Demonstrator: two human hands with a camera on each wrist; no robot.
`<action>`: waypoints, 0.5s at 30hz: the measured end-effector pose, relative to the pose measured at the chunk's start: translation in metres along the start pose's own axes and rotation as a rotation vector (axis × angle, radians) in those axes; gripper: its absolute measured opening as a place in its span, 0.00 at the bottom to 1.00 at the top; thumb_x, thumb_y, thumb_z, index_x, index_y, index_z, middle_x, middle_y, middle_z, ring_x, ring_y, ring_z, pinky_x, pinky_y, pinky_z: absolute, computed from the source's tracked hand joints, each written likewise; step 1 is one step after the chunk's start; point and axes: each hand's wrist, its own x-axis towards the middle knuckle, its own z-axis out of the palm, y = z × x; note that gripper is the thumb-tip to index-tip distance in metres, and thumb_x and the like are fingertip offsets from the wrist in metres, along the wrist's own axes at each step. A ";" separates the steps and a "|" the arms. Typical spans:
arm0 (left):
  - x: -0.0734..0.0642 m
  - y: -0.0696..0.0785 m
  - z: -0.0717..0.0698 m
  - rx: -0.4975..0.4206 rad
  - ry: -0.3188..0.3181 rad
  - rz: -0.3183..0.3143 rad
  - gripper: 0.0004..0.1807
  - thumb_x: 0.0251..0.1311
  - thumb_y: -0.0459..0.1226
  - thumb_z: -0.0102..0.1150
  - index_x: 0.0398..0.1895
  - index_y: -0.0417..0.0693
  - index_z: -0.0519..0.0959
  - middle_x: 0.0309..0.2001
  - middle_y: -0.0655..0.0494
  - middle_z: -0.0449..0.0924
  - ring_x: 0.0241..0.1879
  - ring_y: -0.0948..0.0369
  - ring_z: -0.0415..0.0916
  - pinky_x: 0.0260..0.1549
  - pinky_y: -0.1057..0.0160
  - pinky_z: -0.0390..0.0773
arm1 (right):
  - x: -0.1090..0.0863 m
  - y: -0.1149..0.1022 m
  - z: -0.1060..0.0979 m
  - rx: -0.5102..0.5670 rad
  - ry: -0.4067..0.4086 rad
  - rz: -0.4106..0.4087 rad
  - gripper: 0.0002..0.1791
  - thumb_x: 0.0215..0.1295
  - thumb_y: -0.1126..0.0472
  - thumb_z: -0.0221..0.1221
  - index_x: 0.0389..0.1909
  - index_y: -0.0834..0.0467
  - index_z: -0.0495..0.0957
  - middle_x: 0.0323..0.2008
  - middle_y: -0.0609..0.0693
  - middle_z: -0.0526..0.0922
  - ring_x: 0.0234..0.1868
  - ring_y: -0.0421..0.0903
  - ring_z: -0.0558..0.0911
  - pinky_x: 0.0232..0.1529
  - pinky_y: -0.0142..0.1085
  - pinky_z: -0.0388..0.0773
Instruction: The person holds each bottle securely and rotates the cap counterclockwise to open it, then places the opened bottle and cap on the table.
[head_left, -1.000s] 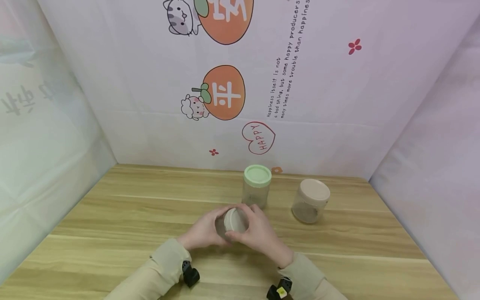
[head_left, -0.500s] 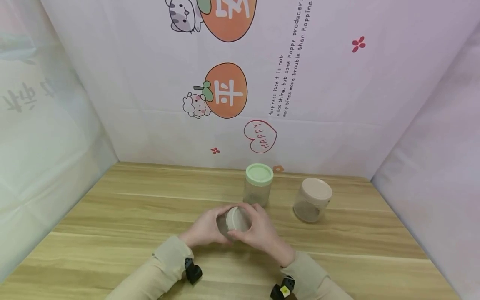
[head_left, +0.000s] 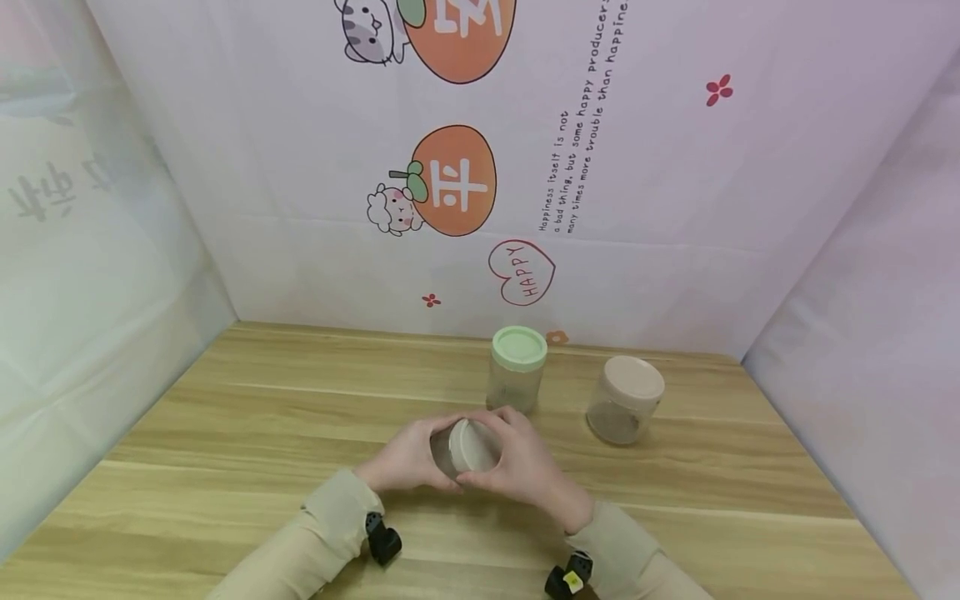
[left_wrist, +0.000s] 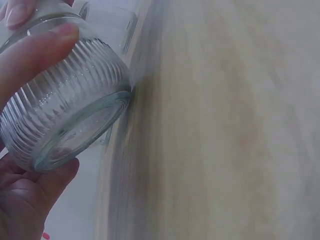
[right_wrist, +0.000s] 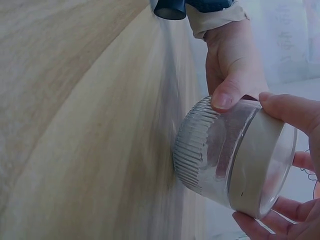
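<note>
A ribbed clear glass jar [left_wrist: 75, 90] with an off-white lid [right_wrist: 255, 160] is held between both hands, tilted with its lid toward the right. My left hand [head_left: 407, 460] grips the glass body, its thumb on one side and fingers on the other. My right hand [head_left: 521, 467] holds the lid by its rim, thumb on the near side and fingers on the far side. The lid sits on the jar's mouth. Whether the jar's lower edge touches the table I cannot tell.
Just behind the hands stands a clear jar with a light green lid [head_left: 519, 348]. Further right is a wider clear jar with a pale pink lid [head_left: 633, 379]. The wooden table [head_left: 262, 433] meets a printed cloth wall [head_left: 300, 267] at the back.
The right thumb has shifted slightly along the lid's near edge. Both hands stay around the tilted jar, and the two other jars stand as before. The head view has shifted a little.
</note>
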 end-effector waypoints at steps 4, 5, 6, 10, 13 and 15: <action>-0.001 0.001 -0.001 -0.002 0.002 0.005 0.50 0.31 0.43 0.80 0.66 0.52 0.67 0.55 0.61 0.76 0.53 0.61 0.73 0.55 0.57 0.72 | 0.000 0.001 -0.001 -0.010 -0.002 -0.042 0.41 0.35 0.51 0.77 0.56 0.53 0.75 0.43 0.54 0.76 0.45 0.48 0.76 0.43 0.44 0.78; -0.001 0.001 -0.001 -0.003 0.004 0.007 0.50 0.31 0.43 0.80 0.65 0.51 0.68 0.55 0.60 0.76 0.53 0.61 0.73 0.55 0.57 0.72 | 0.000 0.001 -0.001 -0.015 -0.002 -0.059 0.41 0.35 0.51 0.77 0.56 0.53 0.75 0.44 0.54 0.76 0.45 0.48 0.76 0.43 0.44 0.78; -0.001 0.002 -0.001 -0.004 0.005 0.011 0.50 0.31 0.43 0.80 0.65 0.51 0.68 0.55 0.60 0.76 0.53 0.61 0.73 0.55 0.56 0.73 | 0.001 0.002 -0.001 -0.018 -0.002 -0.076 0.41 0.35 0.51 0.78 0.56 0.53 0.75 0.44 0.54 0.76 0.45 0.48 0.76 0.43 0.44 0.78; -0.002 0.003 -0.001 -0.004 0.007 0.012 0.50 0.31 0.44 0.80 0.65 0.49 0.68 0.55 0.59 0.76 0.53 0.60 0.73 0.54 0.57 0.73 | 0.001 0.005 -0.002 -0.046 -0.010 -0.140 0.42 0.34 0.50 0.78 0.57 0.53 0.74 0.46 0.54 0.76 0.47 0.49 0.76 0.45 0.43 0.78; -0.002 0.004 -0.001 -0.010 -0.001 0.008 0.51 0.31 0.43 0.80 0.66 0.50 0.67 0.57 0.59 0.76 0.54 0.60 0.73 0.55 0.57 0.72 | 0.001 0.008 -0.003 -0.077 -0.017 -0.189 0.43 0.35 0.49 0.77 0.58 0.54 0.74 0.48 0.55 0.76 0.48 0.50 0.76 0.46 0.43 0.78; -0.002 0.004 -0.001 -0.013 -0.006 0.009 0.51 0.31 0.42 0.80 0.66 0.50 0.67 0.58 0.59 0.75 0.54 0.60 0.72 0.56 0.56 0.72 | 0.000 0.010 -0.004 -0.089 -0.018 -0.226 0.43 0.35 0.49 0.77 0.58 0.55 0.74 0.49 0.55 0.76 0.49 0.50 0.76 0.46 0.44 0.79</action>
